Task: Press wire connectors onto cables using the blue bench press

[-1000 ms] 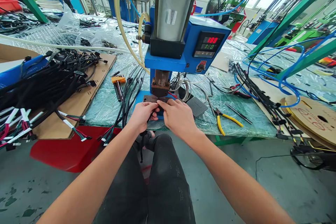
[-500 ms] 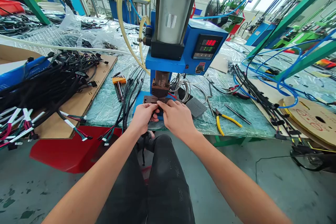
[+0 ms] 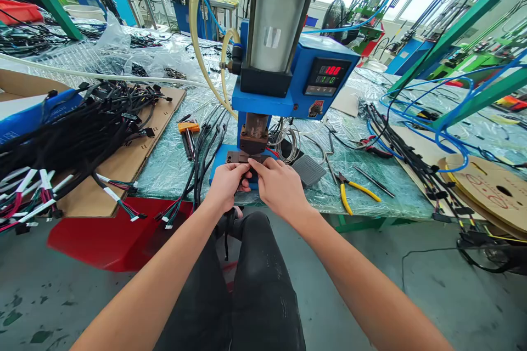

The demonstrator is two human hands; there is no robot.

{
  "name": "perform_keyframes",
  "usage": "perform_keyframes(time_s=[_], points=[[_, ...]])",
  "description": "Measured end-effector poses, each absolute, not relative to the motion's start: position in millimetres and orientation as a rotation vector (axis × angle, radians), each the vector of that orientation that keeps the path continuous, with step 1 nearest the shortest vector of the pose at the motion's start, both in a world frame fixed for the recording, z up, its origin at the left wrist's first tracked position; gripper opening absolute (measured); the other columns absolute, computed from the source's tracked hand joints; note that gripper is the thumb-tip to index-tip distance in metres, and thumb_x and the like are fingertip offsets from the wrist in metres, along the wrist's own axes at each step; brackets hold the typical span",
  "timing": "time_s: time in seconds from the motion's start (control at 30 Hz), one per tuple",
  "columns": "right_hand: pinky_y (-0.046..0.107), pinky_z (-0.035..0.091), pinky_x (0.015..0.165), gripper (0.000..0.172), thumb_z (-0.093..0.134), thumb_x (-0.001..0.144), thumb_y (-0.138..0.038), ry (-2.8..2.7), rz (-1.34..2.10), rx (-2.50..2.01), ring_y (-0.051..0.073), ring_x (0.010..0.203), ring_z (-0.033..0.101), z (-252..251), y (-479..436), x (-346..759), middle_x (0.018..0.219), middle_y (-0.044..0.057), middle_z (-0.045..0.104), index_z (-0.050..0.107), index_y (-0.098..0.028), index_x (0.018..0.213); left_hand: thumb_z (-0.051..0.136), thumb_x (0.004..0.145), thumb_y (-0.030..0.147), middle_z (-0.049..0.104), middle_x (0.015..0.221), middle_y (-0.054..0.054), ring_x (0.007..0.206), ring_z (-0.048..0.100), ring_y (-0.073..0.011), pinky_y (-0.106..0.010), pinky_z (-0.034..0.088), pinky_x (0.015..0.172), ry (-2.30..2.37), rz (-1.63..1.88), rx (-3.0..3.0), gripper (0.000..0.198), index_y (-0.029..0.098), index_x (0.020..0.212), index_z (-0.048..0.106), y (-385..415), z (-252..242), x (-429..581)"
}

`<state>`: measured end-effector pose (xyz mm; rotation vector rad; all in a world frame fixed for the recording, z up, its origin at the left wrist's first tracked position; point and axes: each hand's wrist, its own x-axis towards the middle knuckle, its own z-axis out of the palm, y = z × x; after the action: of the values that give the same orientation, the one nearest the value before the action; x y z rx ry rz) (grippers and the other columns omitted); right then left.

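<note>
A blue pneumatic press stands in front of me, its brown upper die just above a lower block. Close against that block, my left hand pinches a black cable, mostly covered by the fingers. A length of black cable hangs below the hands. My right hand is closed at the same spot, its index fingertip meeting the left fingertips at the die's front edge. Both hands seem to grip the same cable; its end is hidden.
Several black cables lie left of the press, beside an orange-topped tool. A cable heap covers cardboard farther left. Yellow-handled cutters, a grey block and a cardboard reel are at right.
The view has shifted slightly, so the press appears a little to the right and lower. Both hands stay at the die with the same grip.
</note>
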<state>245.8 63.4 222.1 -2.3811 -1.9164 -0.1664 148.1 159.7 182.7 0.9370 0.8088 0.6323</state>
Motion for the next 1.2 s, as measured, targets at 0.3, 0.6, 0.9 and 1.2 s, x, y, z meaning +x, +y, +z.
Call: perform_keyframes(time_s=[0.3,0.6,0.9,1.2], points=[[0.035,0.042,0.084,0.048,0.040,0.096,-0.019,-1.868,-0.161,-2.385,0.024,0.101,0.058,219.2,66.2,244.2,0.112,0.008,0.066,0.054,-0.025,0.141,0.069,0.069,0.029,0.055,0.059,0.002,0.041,0.045,-0.0062,-0.019,0.042,0.037,0.798,0.667,0.883,0.018,0.013,0.068,0.060,154.3,178.5,150.7],[0.034,0.040,0.083,0.048,0.040,0.097,-0.020,-1.875,-0.159,-2.344,0.023,0.099,0.058,215.7,63.8,250.6,0.110,0.007,0.065,0.052,-0.028,0.142,0.067,0.070,0.027,0.053,0.056,0.002,0.039,0.043,-0.0062,-0.019,0.040,0.034,0.828,0.671,0.880,0.018,0.013,0.064,0.058,153.1,180.5,152.6],[0.034,0.042,0.085,0.047,0.040,0.097,-0.021,-1.856,-0.136,-2.373,0.024,0.103,0.058,218.6,68.0,247.9,0.113,0.008,0.065,0.054,-0.027,0.141,0.067,0.068,0.027,0.053,0.055,0.003,0.038,0.043,-0.0061,-0.019,0.039,0.034,0.837,0.683,0.877,0.017,0.014,0.062,0.057,152.8,181.8,155.1],[0.033,0.043,0.081,0.047,0.038,0.098,-0.021,-1.849,-0.095,-2.300,0.023,0.098,0.059,215.1,65.6,252.7,0.110,0.008,0.065,0.054,-0.026,0.142,0.070,0.067,0.030,0.052,0.055,0.004,0.038,0.043,-0.0060,-0.019,0.037,0.034,0.820,0.708,0.856,0.021,0.015,0.062,0.056,152.1,179.2,157.2]])
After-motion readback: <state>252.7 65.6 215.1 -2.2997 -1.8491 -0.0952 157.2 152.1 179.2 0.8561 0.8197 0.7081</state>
